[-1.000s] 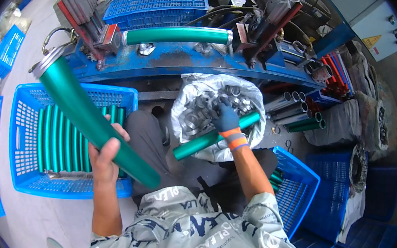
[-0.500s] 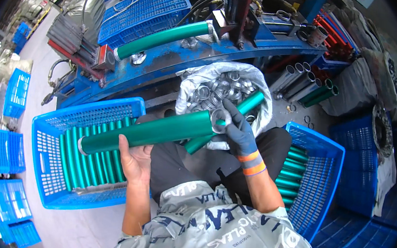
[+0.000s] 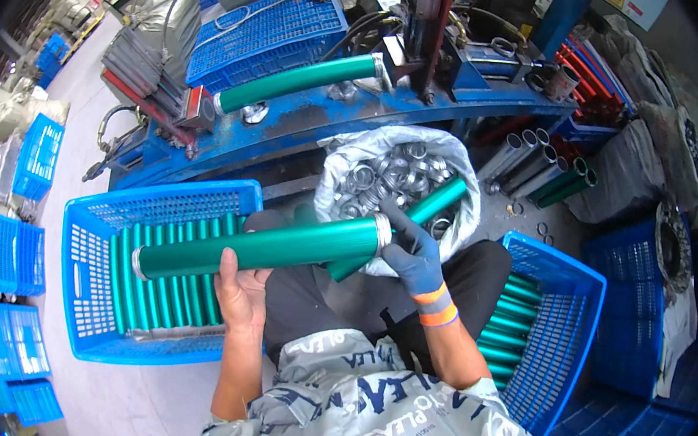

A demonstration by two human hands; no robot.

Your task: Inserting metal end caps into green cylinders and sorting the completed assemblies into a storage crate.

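A long green metal tube (image 3: 278,246) lies across my lap area, tilted slightly up to the right. My bare left hand (image 3: 241,292) grips it from below near its middle, thumb on the near side. A silver ring (image 3: 382,232) sits on the tube's right end, and another ring (image 3: 137,263) sits on its left end. My right hand (image 3: 415,255), in a grey glove with an orange cuff, pinches the right-end ring with thumb and fingers. Behind it, a second green tube (image 3: 439,206) slants across a white sack (image 3: 472,197) full of loose silver rings (image 3: 383,175).
Blue crates hold green tubes at my left (image 3: 71,274) and right (image 3: 580,327). Ahead stands a blue machine bench (image 3: 289,139) with a green tube (image 3: 299,85) held across it. Several upright tubes (image 3: 534,161) stand on the floor to the right of the sack.
The ring at the tube's right end has gone from in front of the opening to seated on it. My right hand has moved slightly down with it.
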